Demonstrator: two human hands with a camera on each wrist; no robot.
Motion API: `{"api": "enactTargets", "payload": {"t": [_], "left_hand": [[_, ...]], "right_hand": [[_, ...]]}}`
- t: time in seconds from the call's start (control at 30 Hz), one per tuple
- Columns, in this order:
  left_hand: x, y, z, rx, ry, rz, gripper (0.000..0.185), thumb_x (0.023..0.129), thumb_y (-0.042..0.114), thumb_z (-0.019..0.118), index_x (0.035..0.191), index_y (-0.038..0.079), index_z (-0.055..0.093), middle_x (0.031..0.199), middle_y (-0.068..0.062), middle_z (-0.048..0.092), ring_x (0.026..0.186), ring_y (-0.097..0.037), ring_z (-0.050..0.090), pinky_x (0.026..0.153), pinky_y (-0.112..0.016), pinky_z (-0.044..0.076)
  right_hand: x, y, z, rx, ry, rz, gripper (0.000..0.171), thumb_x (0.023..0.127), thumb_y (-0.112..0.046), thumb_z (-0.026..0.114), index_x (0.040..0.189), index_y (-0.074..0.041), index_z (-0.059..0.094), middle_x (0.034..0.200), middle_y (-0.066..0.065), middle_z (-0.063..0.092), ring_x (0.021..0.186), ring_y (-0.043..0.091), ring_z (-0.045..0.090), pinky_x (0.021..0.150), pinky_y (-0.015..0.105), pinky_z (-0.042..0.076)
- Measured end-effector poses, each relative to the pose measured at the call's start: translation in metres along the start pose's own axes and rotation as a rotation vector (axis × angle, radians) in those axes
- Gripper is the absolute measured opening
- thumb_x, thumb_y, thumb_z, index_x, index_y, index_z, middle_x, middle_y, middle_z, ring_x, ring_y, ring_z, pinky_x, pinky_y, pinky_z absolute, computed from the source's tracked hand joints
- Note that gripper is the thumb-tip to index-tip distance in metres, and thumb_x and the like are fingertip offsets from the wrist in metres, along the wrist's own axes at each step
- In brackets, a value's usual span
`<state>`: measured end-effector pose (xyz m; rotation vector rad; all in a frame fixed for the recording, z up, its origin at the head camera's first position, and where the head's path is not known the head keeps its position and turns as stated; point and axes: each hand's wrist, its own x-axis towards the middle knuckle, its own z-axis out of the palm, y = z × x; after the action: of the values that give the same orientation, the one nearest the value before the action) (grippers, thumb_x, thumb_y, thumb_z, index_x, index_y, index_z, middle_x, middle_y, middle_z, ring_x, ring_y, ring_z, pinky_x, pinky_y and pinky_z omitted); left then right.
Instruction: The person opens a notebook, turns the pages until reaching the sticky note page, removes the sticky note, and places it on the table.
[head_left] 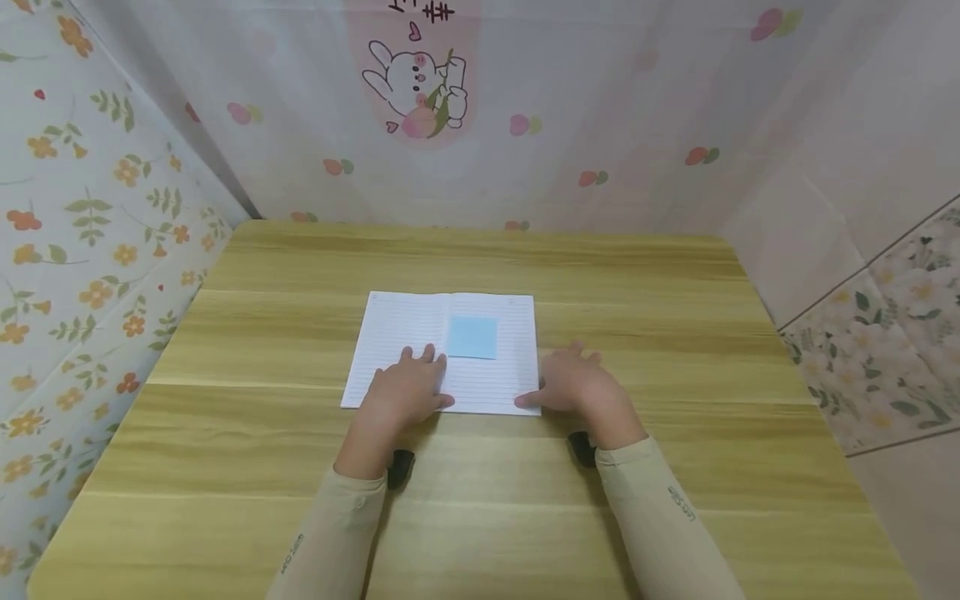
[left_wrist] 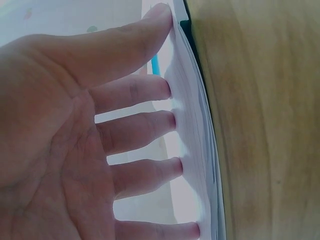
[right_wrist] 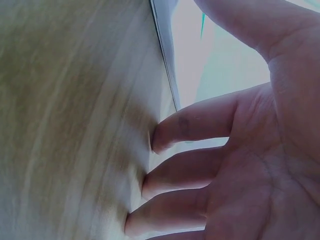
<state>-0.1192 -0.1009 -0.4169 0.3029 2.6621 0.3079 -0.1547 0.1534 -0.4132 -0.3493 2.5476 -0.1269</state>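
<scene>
The lined notebook [head_left: 487, 381] is already open on the tabletop [head_left: 675, 317], blue sticky note [head_left: 473, 337] placed on its right page, adhesion unconfirmed; left hand [head_left: 403, 390] and right hand [head_left: 579, 383], fingers spread, rest at it, gripping nothing.

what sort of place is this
Likely a desk corner in a home, though I can't be sure: a wood-grain table, a rabbit-printed hanging cloth behind it, and an open lined notebook on the tabletop.
</scene>
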Motion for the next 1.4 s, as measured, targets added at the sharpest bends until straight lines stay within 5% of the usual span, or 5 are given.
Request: {"api": "enactTargets", "payload": {"t": [0.27, 0.5, 0.63, 0.8, 1.4], "left_hand": [[-0.001, 0.001, -0.002, -0.002, -0.014, -0.014, 0.071, 0.105, 0.038, 0.067, 0.164, 0.007, 0.04, 0.175, -0.017, 0.031, 0.161, -0.05, 0.027, 0.116, -0.08, 0.036], [0.001, -0.001, -0.001, 0.004, -0.004, 0.001, 0.073, 0.105, 0.04, 0.067, 0.164, 0.008, 0.041, 0.175, -0.017, 0.031, 0.161, -0.051, 0.028, 0.115, -0.08, 0.037], [0.002, 0.0, -0.002, 0.019, 0.002, -0.002, 0.073, 0.104, 0.042, 0.068, 0.164, 0.008, 0.042, 0.174, -0.016, 0.031, 0.16, -0.051, 0.029, 0.115, -0.079, 0.038], [0.002, -0.001, -0.002, 0.007, -0.008, -0.013, 0.073, 0.104, 0.043, 0.068, 0.164, 0.01, 0.042, 0.174, -0.016, 0.031, 0.16, -0.051, 0.028, 0.115, -0.079, 0.038], [0.003, -0.002, -0.002, 0.002, -0.015, -0.009, 0.074, 0.104, 0.044, 0.067, 0.165, 0.011, 0.041, 0.175, -0.015, 0.029, 0.16, -0.053, 0.028, 0.114, -0.079, 0.038]], "right_hand": [[-0.007, 0.003, -0.007, 0.036, -0.02, -0.019, 0.061, 0.097, -0.059, 0.07, 0.063, -0.01, 0.058, 0.14, 0.033, 0.065, 0.151, 0.062, 0.037, 0.121, 0.075, 0.032], [-0.002, -0.015, -0.038, -0.003, 0.039, -0.1, 0.041, 0.106, -0.041, 0.064, 0.105, 0.0, 0.07, 0.088, 0.008, 0.061, 0.082, 0.022, 0.056, 0.08, 0.039, 0.051], [0.013, -0.049, -0.047, -0.194, 0.155, -0.204, 0.047, 0.108, -0.029, 0.062, 0.135, 0.009, 0.061, 0.119, 0.023, 0.071, 0.109, 0.034, 0.07, 0.099, 0.045, 0.059], [0.039, -0.082, -0.042, -0.288, 0.089, -0.232, 0.07, 0.106, -0.021, 0.06, 0.164, 0.005, 0.032, 0.17, 0.03, 0.034, 0.157, 0.049, 0.037, 0.127, 0.057, 0.038], [0.065, -0.102, -0.02, -0.409, 0.061, -0.25, 0.044, 0.107, -0.015, 0.057, 0.148, -0.001, 0.061, 0.163, 0.028, 0.047, 0.151, 0.054, 0.044, 0.123, 0.061, 0.04]]}}
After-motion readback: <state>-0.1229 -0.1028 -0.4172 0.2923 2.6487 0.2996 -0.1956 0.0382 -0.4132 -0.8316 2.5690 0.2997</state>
